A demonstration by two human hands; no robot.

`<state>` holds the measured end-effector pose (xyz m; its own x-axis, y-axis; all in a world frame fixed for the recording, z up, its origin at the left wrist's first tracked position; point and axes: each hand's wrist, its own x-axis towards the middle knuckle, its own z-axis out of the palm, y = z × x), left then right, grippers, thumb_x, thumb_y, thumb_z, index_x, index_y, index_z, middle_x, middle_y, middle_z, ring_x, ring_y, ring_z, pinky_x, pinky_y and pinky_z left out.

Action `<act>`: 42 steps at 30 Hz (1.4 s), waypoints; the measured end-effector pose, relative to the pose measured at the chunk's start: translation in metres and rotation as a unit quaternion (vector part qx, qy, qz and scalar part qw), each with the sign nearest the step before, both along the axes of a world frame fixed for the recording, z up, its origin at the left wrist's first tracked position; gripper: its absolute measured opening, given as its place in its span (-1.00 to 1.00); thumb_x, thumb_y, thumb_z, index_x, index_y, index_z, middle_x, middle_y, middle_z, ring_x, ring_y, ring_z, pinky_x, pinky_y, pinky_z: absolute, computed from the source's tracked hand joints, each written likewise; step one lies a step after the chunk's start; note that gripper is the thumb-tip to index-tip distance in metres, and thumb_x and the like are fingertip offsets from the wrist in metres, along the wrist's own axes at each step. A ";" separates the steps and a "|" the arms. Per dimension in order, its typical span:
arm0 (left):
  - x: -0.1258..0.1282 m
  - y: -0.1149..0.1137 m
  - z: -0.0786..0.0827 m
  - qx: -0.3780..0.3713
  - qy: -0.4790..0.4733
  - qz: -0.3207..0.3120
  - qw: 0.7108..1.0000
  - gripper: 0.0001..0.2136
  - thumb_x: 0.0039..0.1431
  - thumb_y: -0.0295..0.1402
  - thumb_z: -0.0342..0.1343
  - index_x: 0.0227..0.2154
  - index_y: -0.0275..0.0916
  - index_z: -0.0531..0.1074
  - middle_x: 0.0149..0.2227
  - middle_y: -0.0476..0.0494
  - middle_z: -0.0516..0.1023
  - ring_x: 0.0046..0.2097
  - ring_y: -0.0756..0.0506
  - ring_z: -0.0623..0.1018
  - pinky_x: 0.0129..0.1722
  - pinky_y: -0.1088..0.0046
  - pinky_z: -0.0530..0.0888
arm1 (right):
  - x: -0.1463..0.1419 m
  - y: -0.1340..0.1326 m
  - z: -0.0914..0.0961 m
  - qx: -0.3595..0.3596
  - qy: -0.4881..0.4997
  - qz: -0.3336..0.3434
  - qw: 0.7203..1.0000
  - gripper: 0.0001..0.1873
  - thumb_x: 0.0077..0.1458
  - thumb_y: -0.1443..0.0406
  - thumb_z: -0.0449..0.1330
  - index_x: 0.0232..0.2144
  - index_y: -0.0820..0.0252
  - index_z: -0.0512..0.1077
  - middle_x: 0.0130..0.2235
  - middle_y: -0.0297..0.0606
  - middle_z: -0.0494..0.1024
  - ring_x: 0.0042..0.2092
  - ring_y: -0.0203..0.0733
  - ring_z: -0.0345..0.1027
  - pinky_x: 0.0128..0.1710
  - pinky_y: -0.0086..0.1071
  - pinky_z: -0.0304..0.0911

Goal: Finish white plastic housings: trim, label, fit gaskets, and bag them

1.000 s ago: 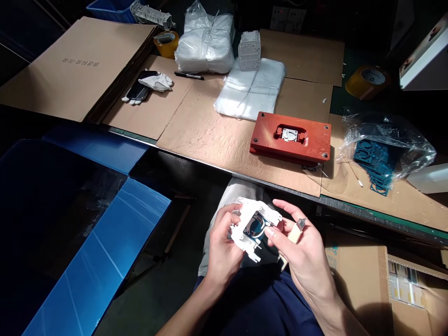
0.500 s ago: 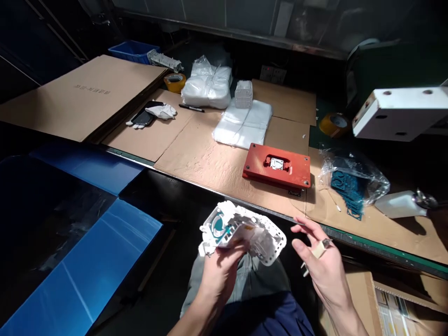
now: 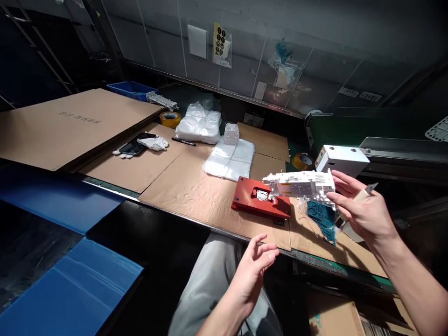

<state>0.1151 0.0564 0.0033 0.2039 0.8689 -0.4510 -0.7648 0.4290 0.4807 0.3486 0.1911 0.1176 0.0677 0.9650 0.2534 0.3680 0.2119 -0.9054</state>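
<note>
My right hand (image 3: pixel 362 212) holds a white plastic housing part (image 3: pixel 301 185) by its right end, up above the table's right side, over a bag of teal parts (image 3: pixel 322 219). A small tool with a beige handle (image 3: pixel 366 192) is tucked between that hand's fingers. My left hand (image 3: pixel 255 268) hangs over my lap below the table edge, fingers loosely spread and holding nothing. A red fixture plate (image 3: pixel 261 201) with a small white piece in its recess lies on the cardboard just left of the held part.
Cardboard sheets (image 3: pixel 168 172) cover the table. On them lie stacks of plastic bags (image 3: pixel 231 158), a white glove on a phone (image 3: pixel 140 144), a black pen (image 3: pixel 184 141) and yellow tape rolls (image 3: pixel 170 118). A white block (image 3: pixel 341 159) stands at the right. A blue bin (image 3: pixel 66 270) sits at lower left.
The white housing part passed from my left hand to my right hand and rose from my lap to above the table's right side. My left hand let go. The view tilted upward.
</note>
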 end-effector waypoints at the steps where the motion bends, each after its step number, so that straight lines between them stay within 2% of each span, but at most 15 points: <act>1: -0.009 -0.008 -0.006 -0.001 0.021 -0.006 1.000 -0.51 0.05 -0.41 0.38 0.06 -0.21 0.41 -0.05 -0.22 0.59 -0.01 -0.14 0.58 0.07 0.30 0.38 | 0.001 0.012 0.002 0.007 -0.017 0.015 1.000 -0.27 -0.13 0.16 0.52 0.14 0.00 0.51 0.17 -0.12 0.54 0.25 0.10 0.37 0.25 -0.12 0.32; 4: -0.036 -0.034 -0.024 -0.022 0.057 0.008 0.998 -0.56 0.08 -0.36 0.34 0.03 -0.21 0.43 -0.06 -0.23 0.59 -0.05 -0.16 0.60 0.05 0.27 0.40 | -0.001 0.032 0.009 -0.011 -0.048 0.064 0.997 -0.29 -0.16 0.18 0.53 0.10 0.05 0.55 0.14 -0.11 0.57 0.24 0.09 0.37 0.28 -0.17 0.27; 6: -0.052 -0.049 -0.033 -0.042 0.066 0.025 0.997 -0.56 0.08 -0.32 0.34 0.04 -0.19 0.45 -0.08 -0.22 0.60 -0.07 -0.16 0.60 0.03 0.27 0.42 | -0.003 0.036 0.017 -0.029 -0.106 0.087 0.990 -0.29 -0.14 0.17 0.52 0.11 0.02 0.55 0.17 -0.13 0.54 0.20 0.11 0.41 0.23 -0.18 0.33; 10: -0.068 -0.063 -0.041 -0.074 0.093 0.048 0.992 -0.54 0.05 -0.23 0.35 0.03 -0.20 0.48 -0.10 -0.25 0.63 -0.11 -0.20 0.61 -0.01 0.24 0.45 | -0.009 0.039 0.035 -0.023 -0.255 0.157 0.954 -0.29 -0.08 0.09 0.48 0.16 -0.07 0.50 0.29 -0.20 0.42 0.21 0.15 0.39 0.12 -0.19 0.44; 14: -0.067 -0.060 -0.035 -0.072 0.111 0.047 0.990 -0.56 0.03 -0.21 0.36 -0.03 -0.22 0.50 -0.12 -0.26 0.63 -0.13 -0.20 0.61 -0.03 0.24 0.46 | -0.030 0.058 0.046 0.051 -0.383 0.231 0.893 -0.32 0.10 -0.01 0.34 0.24 0.00 0.43 0.26 -0.17 0.44 0.28 0.10 0.30 0.27 -0.13 0.26; 18: -0.064 -0.052 -0.028 -0.043 0.110 0.035 0.992 -0.60 0.01 -0.22 0.37 -0.08 -0.24 0.53 -0.17 -0.26 0.64 -0.16 -0.17 0.60 -0.08 0.30 0.45 | -0.061 0.076 0.053 0.089 -0.429 0.303 0.846 -0.26 0.13 -0.10 0.28 0.27 0.04 0.38 0.19 -0.13 0.49 0.15 0.06 0.41 0.16 -0.14 0.35; 21: -0.066 -0.049 -0.027 -0.032 0.118 0.035 0.992 -0.60 0.01 -0.20 0.38 -0.10 -0.25 0.53 -0.19 -0.27 0.64 -0.17 -0.18 0.60 -0.09 0.31 0.45 | -0.078 0.078 0.057 0.112 -0.459 0.344 0.812 -0.25 0.14 -0.13 0.25 0.27 0.06 0.38 0.19 -0.08 0.47 0.16 0.09 0.39 0.10 -0.13 0.38; 25: -0.072 -0.053 -0.031 -0.043 0.119 0.044 0.991 -0.61 0.02 -0.20 0.38 -0.11 -0.25 0.54 -0.19 -0.28 0.63 -0.17 -0.20 0.60 -0.09 0.29 0.46 | -0.087 0.080 0.061 0.120 -0.472 0.387 0.783 -0.21 0.13 -0.12 0.26 0.29 0.12 0.34 0.22 -0.02 0.43 0.17 0.13 0.37 0.10 -0.12 0.36; 28: -0.079 -0.054 -0.029 -0.056 0.127 0.045 0.989 -0.61 0.01 -0.19 0.39 -0.12 -0.26 0.55 -0.20 -0.28 0.64 -0.18 -0.19 0.61 -0.09 0.30 0.47 | -0.090 0.084 0.060 0.103 -0.472 0.416 0.770 -0.35 0.15 -0.04 0.27 0.21 0.07 0.42 0.18 -0.06 0.49 0.14 0.13 0.40 0.07 -0.16 0.36; 31: -0.079 -0.046 -0.017 -0.056 0.124 0.047 0.990 -0.65 0.03 -0.23 0.39 -0.15 -0.27 0.55 -0.22 -0.26 0.64 -0.20 -0.17 0.62 -0.11 0.32 0.47 | -0.098 0.083 0.060 0.060 -0.474 0.408 0.778 -0.55 0.13 0.06 0.31 0.05 0.02 0.54 0.11 -0.13 0.55 0.08 0.09 0.45 0.04 -0.24 0.36; 34: -0.063 -0.027 0.002 -0.008 0.071 0.029 0.997 -0.69 0.10 -0.30 0.35 -0.13 -0.31 0.53 -0.20 -0.29 0.64 -0.18 -0.17 0.63 -0.07 0.29 0.48 | -0.105 0.075 0.067 0.030 -0.441 0.396 0.805 -0.53 0.06 0.11 0.36 0.03 0.05 0.55 0.05 -0.15 0.59 0.01 0.06 0.49 0.02 -0.26 0.38; 36: -0.042 -0.010 0.016 0.026 0.007 0.013 1.000 -0.68 0.15 -0.32 0.32 -0.07 -0.35 0.50 -0.14 -0.35 0.64 -0.15 -0.20 0.64 -0.03 0.23 0.49 | -0.106 0.066 0.076 0.041 -0.403 0.362 0.840 -0.35 0.00 0.09 0.42 0.14 0.09 0.49 0.09 -0.13 0.58 0.02 0.07 0.50 0.04 -0.22 0.39; 39: -0.004 0.016 0.032 0.047 -0.098 0.016 0.994 -0.55 0.11 -0.32 0.37 0.04 -0.37 0.45 -0.01 -0.44 0.60 -0.04 -0.25 0.64 0.02 0.17 0.50 | -0.100 0.047 0.086 0.058 -0.295 0.268 0.915 -0.07 -0.10 0.07 0.48 0.30 0.07 0.32 0.17 -0.15 0.53 0.14 0.08 0.44 0.11 -0.20 0.39; 41: 0.012 0.032 0.041 0.058 -0.172 0.090 0.979 -0.45 0.05 -0.25 0.42 0.10 -0.25 0.43 0.09 -0.35 0.57 0.13 -0.26 0.56 0.13 0.20 0.47 | -0.096 0.031 0.084 0.010 -0.170 0.215 0.962 -0.08 -0.08 0.07 0.48 0.30 0.01 0.31 0.13 -0.19 0.57 0.13 0.03 0.46 0.08 -0.22 0.42; 42: 0.013 0.038 0.044 0.068 -0.197 0.145 0.967 -0.40 0.02 -0.21 0.44 0.13 -0.17 0.41 0.12 -0.28 0.56 0.20 -0.24 0.51 0.19 0.23 0.43 | -0.095 0.023 0.080 -0.040 -0.116 0.205 0.971 -0.17 -0.05 0.05 0.46 0.26 0.01 0.36 0.09 -0.19 0.60 0.08 0.01 0.51 0.03 -0.23 0.46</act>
